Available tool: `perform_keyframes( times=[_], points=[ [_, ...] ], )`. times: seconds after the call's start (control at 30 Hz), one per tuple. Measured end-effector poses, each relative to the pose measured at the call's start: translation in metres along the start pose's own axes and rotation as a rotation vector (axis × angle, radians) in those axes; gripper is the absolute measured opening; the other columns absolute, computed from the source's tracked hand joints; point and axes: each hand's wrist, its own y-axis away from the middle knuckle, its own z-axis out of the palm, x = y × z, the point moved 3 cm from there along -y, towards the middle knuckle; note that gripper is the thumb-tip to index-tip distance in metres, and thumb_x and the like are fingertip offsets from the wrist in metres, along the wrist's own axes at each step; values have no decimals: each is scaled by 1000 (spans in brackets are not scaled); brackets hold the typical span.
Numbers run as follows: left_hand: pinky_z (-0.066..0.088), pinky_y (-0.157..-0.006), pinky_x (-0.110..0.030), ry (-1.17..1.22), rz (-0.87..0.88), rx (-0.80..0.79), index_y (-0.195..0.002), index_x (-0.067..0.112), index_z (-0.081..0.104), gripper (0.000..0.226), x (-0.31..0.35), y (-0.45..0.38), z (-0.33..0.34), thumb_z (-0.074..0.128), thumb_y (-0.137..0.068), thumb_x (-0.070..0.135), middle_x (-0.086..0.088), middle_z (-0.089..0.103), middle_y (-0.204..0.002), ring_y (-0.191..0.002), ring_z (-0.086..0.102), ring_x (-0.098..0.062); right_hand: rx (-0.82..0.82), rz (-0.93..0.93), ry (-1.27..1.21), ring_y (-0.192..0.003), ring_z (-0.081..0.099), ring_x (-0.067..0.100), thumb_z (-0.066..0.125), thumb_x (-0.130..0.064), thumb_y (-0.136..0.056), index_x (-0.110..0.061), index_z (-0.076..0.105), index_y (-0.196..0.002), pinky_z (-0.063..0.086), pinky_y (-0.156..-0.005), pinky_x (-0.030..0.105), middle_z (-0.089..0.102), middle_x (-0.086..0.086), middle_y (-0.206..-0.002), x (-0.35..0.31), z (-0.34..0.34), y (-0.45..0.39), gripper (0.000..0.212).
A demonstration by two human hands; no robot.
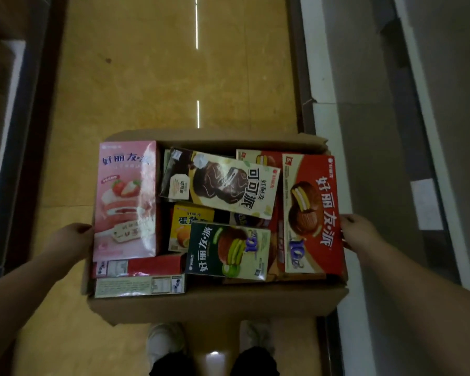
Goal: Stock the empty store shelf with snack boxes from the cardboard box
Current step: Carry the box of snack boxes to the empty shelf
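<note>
Cardboard box (215, 302) held above floor (152, 85), over shoes; full of snack boxes. Left hand (72, 240) grips left wall, right hand (360, 233) grips right wall by red box (314, 213). Shelf (364, 63) along right. Probably moderately heavy; walls soft, may bow. Pink box (126, 199) stiff, light: take by long edges.

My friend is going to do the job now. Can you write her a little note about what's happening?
Left hand and right hand each grip a side of the cardboard box, held over the yellow floor.
Inside: pink strawberry pie box, red pie box, green one, cocoa one, and more.
Done: nothing shelved yet.
Left: set the carton down and stock the shelf.
</note>
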Motion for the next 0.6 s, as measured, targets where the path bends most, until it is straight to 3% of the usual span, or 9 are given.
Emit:
perform_keyframes(
  times=[0.13, 0.23, 0.33, 0.43, 0.6],
  points=[
    [48, -62, -39, -114, 26, 34, -122, -5, 58, 32, 9, -14, 5, 56, -95, 11, -28, 65, -100, -72, 58, -35, -51, -72, 131, -94, 65, 30, 51, -27, -100, -4, 52, -124, 53, -77, 41, 66, 16, -106, -5, -3, -14, 34],
    [47, -56, -33, -132, 37, -7, -101, -8, 63, 16, 16, -23, 6, 61, -91, 4, -22, 62, -78, -63, 56, -32, -83, -137, 341, -90, 65, 31, 60, -19, -95, -5, 55, -108, 55, -81, 45, 65, 15, -98, -14, -1, -26, 20],
    [54, -66, -43, -116, -13, -68, -87, -7, 60, 13, 17, -34, 5, 65, -88, 5, -26, 64, -81, -68, 59, -35, -81, -153, 509, -71, 58, 22, 59, -14, -95, -5, 57, -88, 49, -64, 34, 61, 10, -80, -15, 7, -37, 11],
    [51, -57, -37, -142, -14, -118, -87, -7, 58, 14, 15, -40, 7, 63, -90, 6, -22, 63, -75, -64, 58, -33, -126, -98, 492, -62, 57, 22, 57, -9, -95, -3, 57, -82, 43, -53, 30, 59, 12, -71, -11, 7, -42, 15],
    [45, -50, -30, -191, 104, -125, -75, 2, 57, 16, 21, -37, 5, 64, -89, 5, -17, 63, -71, -59, 60, -31, -150, -152, 510, -74, 65, 30, 59, -10, -94, -1, 57, -93, 53, -64, 40, 65, 17, -84, -14, 3, -33, 9]
  ],
)
